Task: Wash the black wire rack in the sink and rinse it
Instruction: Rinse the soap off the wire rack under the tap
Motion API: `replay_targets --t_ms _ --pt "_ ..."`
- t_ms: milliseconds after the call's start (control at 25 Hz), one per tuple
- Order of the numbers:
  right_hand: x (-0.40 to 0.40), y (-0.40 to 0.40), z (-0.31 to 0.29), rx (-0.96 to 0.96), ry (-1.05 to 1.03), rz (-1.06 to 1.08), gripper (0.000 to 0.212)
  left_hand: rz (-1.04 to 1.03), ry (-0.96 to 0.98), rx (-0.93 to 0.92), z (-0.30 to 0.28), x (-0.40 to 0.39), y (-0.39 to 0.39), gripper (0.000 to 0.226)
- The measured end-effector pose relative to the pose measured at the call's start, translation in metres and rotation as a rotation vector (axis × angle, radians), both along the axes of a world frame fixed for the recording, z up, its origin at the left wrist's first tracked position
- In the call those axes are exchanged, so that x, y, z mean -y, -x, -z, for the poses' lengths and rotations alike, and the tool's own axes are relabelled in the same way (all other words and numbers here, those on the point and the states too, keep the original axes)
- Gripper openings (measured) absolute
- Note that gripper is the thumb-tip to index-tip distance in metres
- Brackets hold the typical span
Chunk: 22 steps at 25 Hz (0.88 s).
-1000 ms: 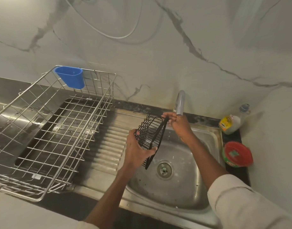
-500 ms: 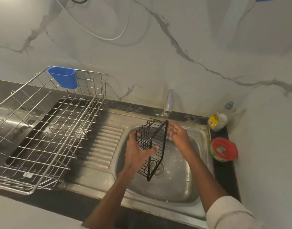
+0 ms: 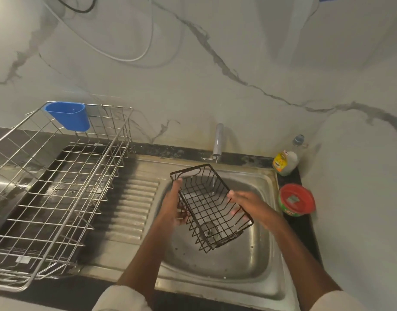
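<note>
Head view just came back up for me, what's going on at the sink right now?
A person holds the black wire rack over the steel sink basin with both hands, its open side up. The left hand grips one long side; the right hand supports the opposite side with fingers mostly straight. A thin stream from the grey tap appears to run into the rack. The large silver dish drainer sits on the left, untouched.

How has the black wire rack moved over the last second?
Yes. The black wire rack has turned from edge-on to open side up, under the grey tap, over the steel sink drain.
</note>
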State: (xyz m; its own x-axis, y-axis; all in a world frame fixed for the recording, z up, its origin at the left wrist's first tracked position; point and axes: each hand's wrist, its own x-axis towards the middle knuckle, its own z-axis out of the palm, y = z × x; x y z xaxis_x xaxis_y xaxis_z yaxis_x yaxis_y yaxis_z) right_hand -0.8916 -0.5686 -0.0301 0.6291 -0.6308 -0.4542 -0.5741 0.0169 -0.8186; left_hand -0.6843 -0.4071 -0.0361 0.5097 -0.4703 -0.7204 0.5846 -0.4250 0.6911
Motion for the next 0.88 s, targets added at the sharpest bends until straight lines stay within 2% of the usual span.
replay_targets --t_ms 80,160,200,320,400,560,720,800,880 --pt "0.009 0.009 -0.011 0.027 -0.164 0.044 0.067 0.012 -0.043 -0.119 0.008 0.005 -0.001 0.103" --pt "0.013 0.016 -0.015 0.074 -0.31 0.11 0.096 -0.005 -0.086 -0.204 0.002 0.01 0.001 0.098" --pt "0.013 0.017 -0.015 0.126 -0.38 0.154 0.097 0.01 -0.1 -0.242 -0.003 0.012 0.004 0.093" --pt "0.008 0.012 -0.014 0.238 -0.539 0.29 0.072 0.104 -0.1 -0.272 -0.014 0.01 0.014 0.068" --pt "0.004 0.001 -0.012 0.315 -0.586 0.375 0.064 0.121 -0.093 -0.233 -0.02 0.007 0.019 0.055" --pt "-0.013 -0.022 -0.018 0.296 -0.589 0.42 0.031 0.045 -0.051 -0.26 -0.03 0.008 0.02 0.054" --pt "-0.009 -0.024 -0.002 0.25 -0.506 0.546 0.037 0.096 -0.103 -0.332 -0.035 0.017 0.02 0.082" --pt "-0.003 -0.02 0.006 0.215 -0.437 0.596 0.039 0.128 -0.109 -0.35 -0.036 0.023 0.024 0.083" --pt "-0.004 -0.011 0.005 0.216 -0.443 0.615 0.051 0.162 -0.118 -0.353 -0.032 0.026 0.027 0.081"
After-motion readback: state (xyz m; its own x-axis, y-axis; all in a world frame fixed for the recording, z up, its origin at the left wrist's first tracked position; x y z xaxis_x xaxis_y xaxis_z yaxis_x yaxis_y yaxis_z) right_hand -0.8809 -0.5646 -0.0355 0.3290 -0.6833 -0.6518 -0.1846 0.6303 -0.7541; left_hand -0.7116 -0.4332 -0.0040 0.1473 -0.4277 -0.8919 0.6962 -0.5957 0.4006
